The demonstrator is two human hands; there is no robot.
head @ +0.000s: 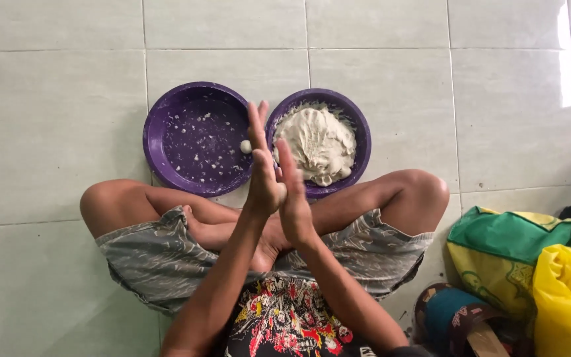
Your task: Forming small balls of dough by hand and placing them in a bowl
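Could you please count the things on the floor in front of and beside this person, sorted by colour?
Purple: 2, the bowl with a small dough ball and the bowl of dough.
Off-white: 2, the dough mound and the small dough ball.
Yellow and green: 1, a bag.
Yellow: 1, a plastic bag.
Total: 6.

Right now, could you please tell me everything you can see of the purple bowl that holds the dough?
The purple bowl is round and shallow, plastic by its look, and sits flat on the pale tiled floor. A rough, off-white mound of dough fills most of it. Its left rim meets a second purple bowl. The person's raised hands hide part of its near-left edge, and a shin lies close against its near rim.
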